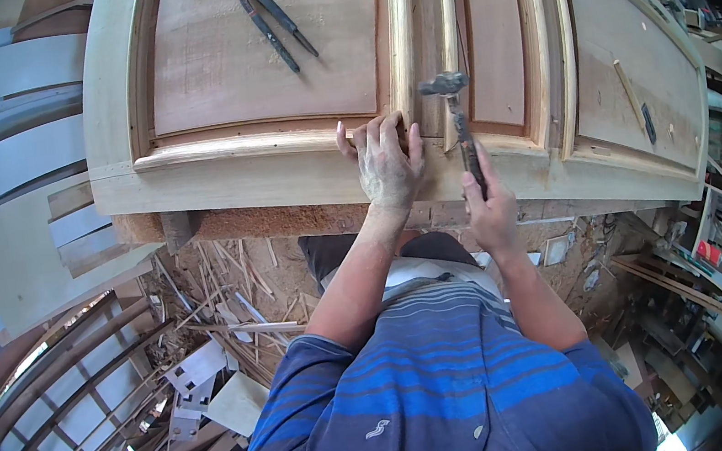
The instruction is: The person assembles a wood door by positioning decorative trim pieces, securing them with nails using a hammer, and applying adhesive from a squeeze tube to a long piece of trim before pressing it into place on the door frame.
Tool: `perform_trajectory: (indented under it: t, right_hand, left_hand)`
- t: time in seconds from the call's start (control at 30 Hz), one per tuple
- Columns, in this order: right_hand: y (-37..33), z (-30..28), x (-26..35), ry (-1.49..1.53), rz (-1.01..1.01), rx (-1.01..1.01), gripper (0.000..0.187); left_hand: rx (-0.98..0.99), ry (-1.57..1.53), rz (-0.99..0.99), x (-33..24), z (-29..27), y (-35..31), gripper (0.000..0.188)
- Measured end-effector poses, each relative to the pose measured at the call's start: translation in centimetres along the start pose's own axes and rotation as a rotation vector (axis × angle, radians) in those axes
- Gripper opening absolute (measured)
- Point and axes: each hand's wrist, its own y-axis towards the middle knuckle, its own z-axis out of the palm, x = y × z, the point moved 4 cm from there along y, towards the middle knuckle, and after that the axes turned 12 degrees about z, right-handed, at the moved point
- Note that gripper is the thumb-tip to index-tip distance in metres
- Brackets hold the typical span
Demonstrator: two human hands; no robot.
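Observation:
My left hand point(388, 166) lies palm down over the corner of the pale wooden moulding point(248, 147) on a panelled door point(280, 171). Its fingers are spread and bent over the strip. Whether anything small sits under the fingertips is hidden. In my right hand point(492, 212) is a hammer point(461, 124), gripped low on its dark handle. The head is raised just right of my left hand, near the upright moulding point(447, 10). A pair of pincers point(272, 21) rests on the large left panel, handles slightly apart.
On the right panel lie a thin wooden stick point(628, 91) and a small dark tool point(648, 122). Wood offcuts point(245, 288) litter the floor below. Boards point(21, 70) are stacked at left, and more timber point(684, 291) lies at right.

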Motion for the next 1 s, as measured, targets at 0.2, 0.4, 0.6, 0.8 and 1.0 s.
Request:
perform_trajectory:
  t: [0.2, 0.4, 0.6, 0.8, 1.0]
  right_hand:
    - [-1.5, -4.0, 2.7, -0.166, -0.496, -0.137, 0.055]
    - [-2.5, -5.2, 4.2, -0.19, -0.498, -0.104, 0.053]
    - [-1.1, -4.3, 3.3, -0.422, -0.399, -0.011, 0.054]
    - [-2.3, -4.9, 4.0, -0.196, -0.586, -0.145, 0.057]
    - [-1.0, -4.1, 4.0, -0.393, -0.647, -0.111, 0.061]
  left_hand:
    - [0.043, 0.043, -0.005, -0.1, 0.2, 0.1, 0.036]
    - [0.058, 0.021, -0.009, -0.4, 0.0, 0.4, 0.034]
    - [0.063, 0.031, -0.038, -0.1, 0.4, 0.3, 0.035]
    - [0.047, 0.046, -0.035, -0.3, 0.2, 0.5, 0.033]
    - [0.03, 0.06, -0.017, -0.3, 0.2, 0.3, 0.034]
